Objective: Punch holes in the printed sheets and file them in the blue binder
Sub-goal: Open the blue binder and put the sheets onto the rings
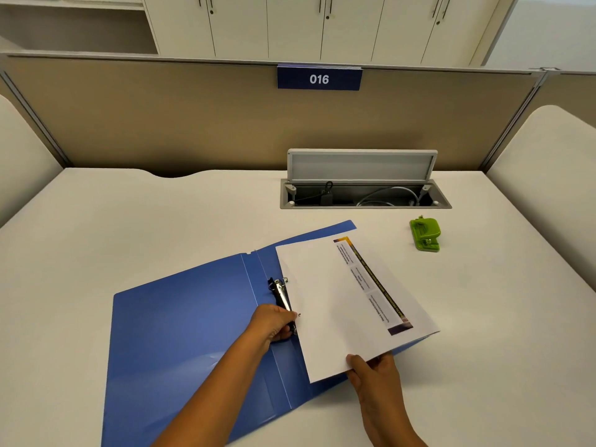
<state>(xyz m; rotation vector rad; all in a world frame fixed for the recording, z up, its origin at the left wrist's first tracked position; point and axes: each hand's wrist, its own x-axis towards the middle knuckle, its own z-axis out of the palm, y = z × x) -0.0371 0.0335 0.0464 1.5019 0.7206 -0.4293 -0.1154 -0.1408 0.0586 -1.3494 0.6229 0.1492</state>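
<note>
The blue binder (180,321) lies open and flat on the white desk, its metal ring mechanism (280,293) running along the spine. My left hand (274,324) grips the near end of that mechanism, beside the left edge of the paper. The printed sheets (342,301) rest over the binder's right half, with a strip of print along their right side. My right hand (371,369) pinches the sheets at their near corner. The green hole punch (425,234) stands apart on the desk to the far right.
A cable box (364,196) with its lid raised is sunk into the desk behind the binder, with cables inside. A beige partition (193,124) with a "016" sign closes off the back. Padded side panels stand left and right.
</note>
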